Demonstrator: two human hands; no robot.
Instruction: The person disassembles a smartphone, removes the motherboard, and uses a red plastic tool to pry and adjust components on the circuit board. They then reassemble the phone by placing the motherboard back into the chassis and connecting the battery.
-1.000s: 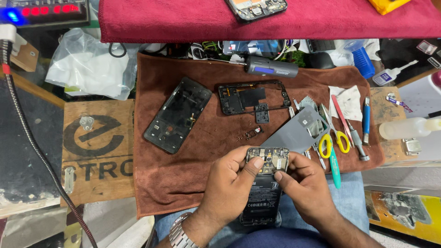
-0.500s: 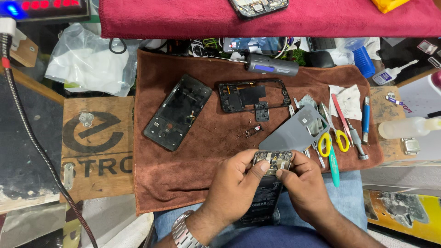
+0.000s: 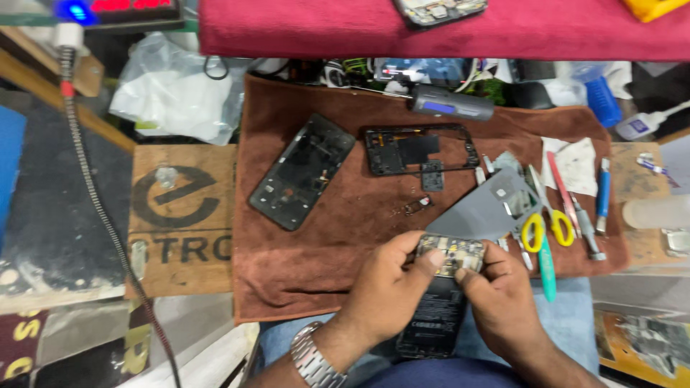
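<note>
Opened phone (image 3: 438,302), its circuit board bared at the top, lies at six o'clock over the person's lap, just off the brown cloth (image 3: 316,266) on the counter. Left hand (image 3: 392,287) grips its upper left edge, thumb on the board. Right hand (image 3: 499,294) pinches the upper right corner. At two o'clock of the right hand lie yellow-handled scissors (image 3: 543,226).

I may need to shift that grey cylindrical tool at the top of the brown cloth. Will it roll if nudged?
Probably. The grey cylindrical tool is round and lies on its side, so a sideways nudge could roll it. The brown cloth looks soft and may slow it. It looks stiff and solid, likely heavy for its size.
</note>
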